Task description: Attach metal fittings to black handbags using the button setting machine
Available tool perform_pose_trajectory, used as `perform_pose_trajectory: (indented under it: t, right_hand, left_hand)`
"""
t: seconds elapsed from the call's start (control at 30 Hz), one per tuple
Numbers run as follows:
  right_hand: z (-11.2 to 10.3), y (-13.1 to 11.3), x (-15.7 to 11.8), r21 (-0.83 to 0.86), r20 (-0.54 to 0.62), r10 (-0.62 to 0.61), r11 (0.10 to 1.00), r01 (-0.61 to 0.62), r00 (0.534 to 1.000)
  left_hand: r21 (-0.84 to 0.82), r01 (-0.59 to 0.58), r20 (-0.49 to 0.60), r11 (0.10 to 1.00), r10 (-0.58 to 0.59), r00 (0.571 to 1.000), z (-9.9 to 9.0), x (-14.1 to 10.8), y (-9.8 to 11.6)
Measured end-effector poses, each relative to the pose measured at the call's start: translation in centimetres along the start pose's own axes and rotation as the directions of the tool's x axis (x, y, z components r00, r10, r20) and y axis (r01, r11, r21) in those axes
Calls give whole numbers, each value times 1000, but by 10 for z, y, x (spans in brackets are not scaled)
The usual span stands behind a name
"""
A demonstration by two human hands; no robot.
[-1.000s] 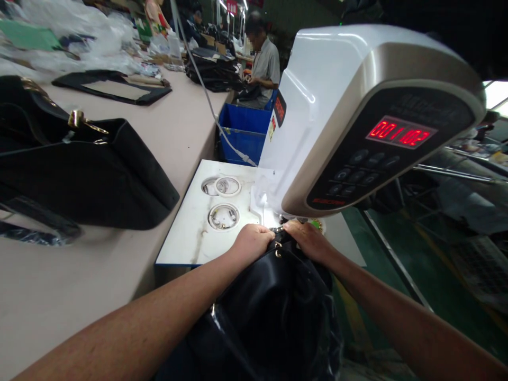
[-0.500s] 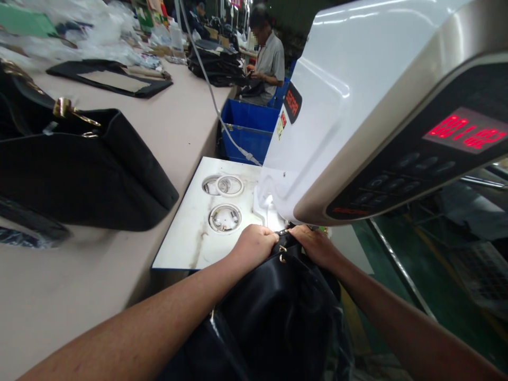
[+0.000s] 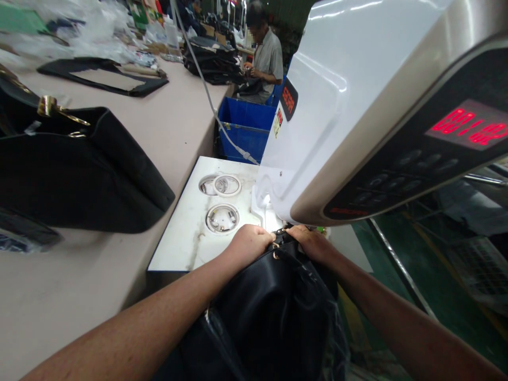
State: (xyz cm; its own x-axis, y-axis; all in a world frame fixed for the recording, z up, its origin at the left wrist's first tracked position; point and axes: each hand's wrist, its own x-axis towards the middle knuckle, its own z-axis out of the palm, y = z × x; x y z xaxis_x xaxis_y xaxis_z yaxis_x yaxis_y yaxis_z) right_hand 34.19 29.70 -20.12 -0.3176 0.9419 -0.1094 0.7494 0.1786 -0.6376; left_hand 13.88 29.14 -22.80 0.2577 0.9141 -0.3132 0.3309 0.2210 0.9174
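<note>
A black handbag [image 3: 262, 312] with gold-coloured fittings hangs below the front of a white machine [image 3: 333, 95]. My left hand [image 3: 254, 243] is closed on the bag's upper edge, fingers pressed together on its left side. Just across from it, my right hand [image 3: 311, 241] pinches the same edge at the right. Between the two hands a small dark fitting shows under the machine's head. The fingertips lie close beneath the head, and part of the right hand's grip is hidden.
Left is a pale table [image 3: 190, 106] bearing another black bag [image 3: 83, 174], a flat black panel [image 3: 107, 76] and plastic wrapping [image 3: 95, 32]. Two small round trays [image 3: 222, 218] of metal parts sit on the white machine plate [image 3: 178, 246]. Beyond are blue bins [image 3: 246, 127] and a seated person [image 3: 268, 58].
The view has shifted slightly, so the table and the bag on it sit a little further left. Both hands keep their hold on the handbag's edge.
</note>
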Motion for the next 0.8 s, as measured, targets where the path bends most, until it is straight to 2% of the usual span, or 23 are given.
perform_pose_trajectory:
  t: [0.1,0.27,0.4,0.57,0.8]
  right_hand:
    - [1,6,1,-19,-1,-11,1000,11,1000]
    - [2,14,2,-100,65,-41,994,47,997]
    - [2,16,2,-96,50,-35,995,40,998]
    - [2,20,2,-132,92,-67,988,79,993]
    - [4,25,4,-112,98,-56,991,67,994]
  left_hand:
    - [3,-6,-5,1000,6,1000,0,1,-1]
    - [6,-16,-5,1000,16,1000,0,2,-2]
    - [4,-15,-4,1000,15,1000,1,2,-3]
    - [4,-25,2,1000,25,1000,1,3,-4]
    - [13,-44,6,999,44,999,-1,4,-5]
